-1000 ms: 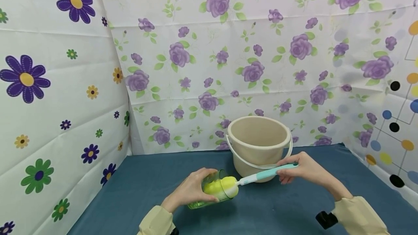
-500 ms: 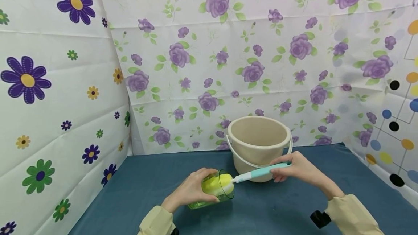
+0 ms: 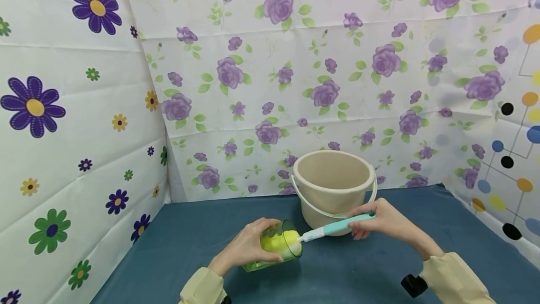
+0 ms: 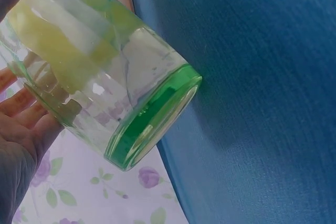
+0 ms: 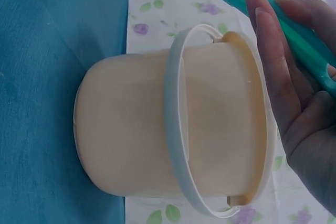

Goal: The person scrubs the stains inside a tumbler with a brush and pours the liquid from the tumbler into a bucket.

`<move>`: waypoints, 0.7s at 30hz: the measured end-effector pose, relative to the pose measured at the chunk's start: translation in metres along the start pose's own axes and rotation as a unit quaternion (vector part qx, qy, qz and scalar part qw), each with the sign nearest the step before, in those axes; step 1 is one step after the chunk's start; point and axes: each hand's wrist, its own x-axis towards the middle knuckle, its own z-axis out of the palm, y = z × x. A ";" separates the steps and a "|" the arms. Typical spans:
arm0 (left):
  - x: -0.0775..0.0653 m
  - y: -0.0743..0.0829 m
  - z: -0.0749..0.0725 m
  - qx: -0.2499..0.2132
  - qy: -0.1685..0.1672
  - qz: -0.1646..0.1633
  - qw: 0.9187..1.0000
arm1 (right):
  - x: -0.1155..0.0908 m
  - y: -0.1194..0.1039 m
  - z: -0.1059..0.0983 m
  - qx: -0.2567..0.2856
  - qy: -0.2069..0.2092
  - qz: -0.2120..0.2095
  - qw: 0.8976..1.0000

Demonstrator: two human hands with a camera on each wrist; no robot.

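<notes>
Cup: the clear, green-based cup (image 4: 110, 87) is lying tilted in your left hand (image 3: 246, 244), its mouth facing your right hand; whether its base is touching the blue cloth (image 3: 202, 243) you cannot tell.
Cup handling: the wall is looking hard, smooth and glassy, so treat it as stiff, likely slippery if wet, perhaps breakable; weight uncertain, probably moderate.
Cup hold: best around the middle of the wall, roughly where you are gripping, leaving the mouth free.
Sponge head: the yellow-and-white sponge head (image 3: 291, 240) is sitting mostly inside the cup, its stem end at the mouth, between your hands; probably soft, light and squashy.
Brush handle: the turquoise-and-white brush handle (image 3: 337, 225) is slanting from the sponge head up into your right hand (image 3: 381, 222); likely light, stiff plastic, best taken toward its turquoise far end.
Left hand: you are wrapping it about the cup, thumb on the near side, fingers on the other, parted only by the cup's width.
Right hand: you are pinching the brush handle near its far end between thumb and fingers, the fingers lying fairly straight along it.
Bucket: the cream bucket (image 5: 126, 124) is standing upright just beyond your right hand, its bail (image 5: 173, 108) hanging down on your side.
</notes>
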 end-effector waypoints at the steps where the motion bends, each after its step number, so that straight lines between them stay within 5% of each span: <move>1: 0.000 0.000 0.000 0.001 0.000 0.000 1.000 | 0.000 0.000 0.000 0.002 0.000 -0.002 1.000; 21: 0.000 -0.002 0.000 -0.002 0.004 0.001 1.000 | 0.003 0.004 0.002 -0.003 0.014 -0.032 0.999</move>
